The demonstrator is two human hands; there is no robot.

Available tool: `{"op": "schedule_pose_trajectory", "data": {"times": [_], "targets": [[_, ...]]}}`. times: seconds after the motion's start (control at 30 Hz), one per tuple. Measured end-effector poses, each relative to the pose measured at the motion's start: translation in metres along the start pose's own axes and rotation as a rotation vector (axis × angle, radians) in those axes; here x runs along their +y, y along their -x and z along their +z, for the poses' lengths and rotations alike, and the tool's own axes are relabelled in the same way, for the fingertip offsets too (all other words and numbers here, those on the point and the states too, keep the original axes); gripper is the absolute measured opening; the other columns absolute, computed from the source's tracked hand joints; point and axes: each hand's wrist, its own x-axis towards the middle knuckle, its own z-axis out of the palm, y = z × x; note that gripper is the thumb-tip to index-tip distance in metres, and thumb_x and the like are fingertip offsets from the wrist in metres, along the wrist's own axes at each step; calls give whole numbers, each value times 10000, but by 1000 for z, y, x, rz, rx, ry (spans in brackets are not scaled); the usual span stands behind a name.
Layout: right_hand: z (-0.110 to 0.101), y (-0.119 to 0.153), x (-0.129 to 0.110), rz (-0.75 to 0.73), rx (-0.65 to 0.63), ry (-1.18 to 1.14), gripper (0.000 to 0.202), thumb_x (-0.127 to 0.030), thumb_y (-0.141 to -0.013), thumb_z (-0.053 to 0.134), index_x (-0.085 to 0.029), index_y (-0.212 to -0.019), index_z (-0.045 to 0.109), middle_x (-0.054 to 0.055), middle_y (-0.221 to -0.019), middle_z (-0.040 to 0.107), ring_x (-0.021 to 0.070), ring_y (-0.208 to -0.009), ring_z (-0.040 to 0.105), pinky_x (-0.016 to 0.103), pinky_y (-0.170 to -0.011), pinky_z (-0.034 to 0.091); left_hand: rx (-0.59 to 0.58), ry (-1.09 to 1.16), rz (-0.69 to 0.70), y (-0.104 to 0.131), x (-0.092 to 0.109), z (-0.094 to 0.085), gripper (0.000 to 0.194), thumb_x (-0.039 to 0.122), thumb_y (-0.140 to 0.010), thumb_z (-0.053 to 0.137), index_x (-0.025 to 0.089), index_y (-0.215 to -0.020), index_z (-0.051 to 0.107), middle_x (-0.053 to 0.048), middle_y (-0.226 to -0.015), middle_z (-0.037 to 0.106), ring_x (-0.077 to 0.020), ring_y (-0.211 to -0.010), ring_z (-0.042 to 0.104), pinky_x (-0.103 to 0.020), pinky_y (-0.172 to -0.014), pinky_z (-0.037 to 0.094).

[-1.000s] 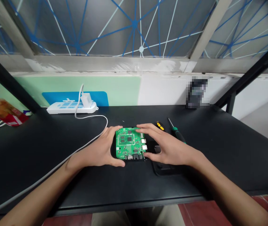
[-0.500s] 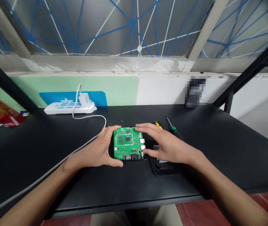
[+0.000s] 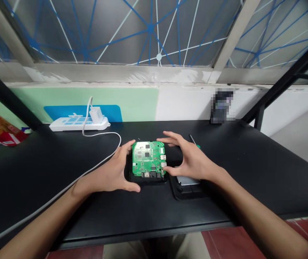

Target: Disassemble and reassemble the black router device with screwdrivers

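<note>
A green circuit board [image 3: 143,163] with metal ports along its right and front edges sits over a black plastic casing [image 3: 136,178], raised from it and tilted. My right hand [image 3: 191,158] pinches the board's right side, the thumb by the USB ports and the fingers at the far corner. Around the casing's left side curves my left hand [image 3: 116,167], its thumb along the front and its fingers at the back. Under my right hand lies another black casing part [image 3: 182,196] with a silver metal plate [image 3: 188,180]. A screwdriver [image 3: 193,139] is mostly hidden behind that hand.
All this is on a black desk [image 3: 110,216]. A white power strip [image 3: 78,124] with a plugged-in charger [image 3: 96,115] stands at the back, its white cable [image 3: 62,194] running down the left. A red and orange packet [image 3: 4,131] lies far left; a pixelated dark object [image 3: 222,106] leans against the wall.
The circuit board has risen and shifted slightly away from me, baring more of the casing's front. My right hand has moved up with it, uncovering the silver plate and hiding the yellow-handled tool.
</note>
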Motion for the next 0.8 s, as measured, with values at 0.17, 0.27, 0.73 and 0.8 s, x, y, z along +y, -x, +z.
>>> {"op": "schedule_pose_trajectory", "data": {"times": [0.17, 0.27, 0.73, 0.8], "targets": [[-2, -1, 0, -9, 42, -13, 955, -388, -736, 790, -236, -1509, 251, 119, -1420, 629, 278, -1196, 673, 490, -1002, 575, 13, -10, 17, 0, 0, 0, 1373, 616, -642, 885, 255, -1597, -34, -279, -1604, 246, -502, -1470, 302, -717, -1129, 330], [-3, -1, 0, -13, 72, -21, 946, -406, -730, 797, -243, -1496, 266, 117, -1418, 630, 279, -1190, 676, 488, -996, 580, 20, -1, 42, 0, 1, -1, 1392, 636, -641, 881, 272, -1607, -55, -273, -1614, 238, -510, -1465, 311, -735, -1130, 307], [0, -1, -2, -49, 103, -147, 915, -360, -711, 830, -257, -1458, 312, 113, -1402, 638, 254, -1181, 676, 466, -987, 584, 149, -130, 155, 0, 8, -10, 1146, 472, -797, 812, 340, -1609, 13, -138, -1643, 241, -419, -1484, 276, -647, -1197, 299], [1, -1, -1, -58, 99, -169, 922, -365, -712, 829, -261, -1466, 309, 120, -1409, 629, 271, -1213, 663, 480, -984, 583, 145, -122, 160, 0, 10, -10, 1150, 448, -798, 809, 338, -1610, 3, -140, -1633, 259, -421, -1469, 296, -651, -1185, 314]]}}
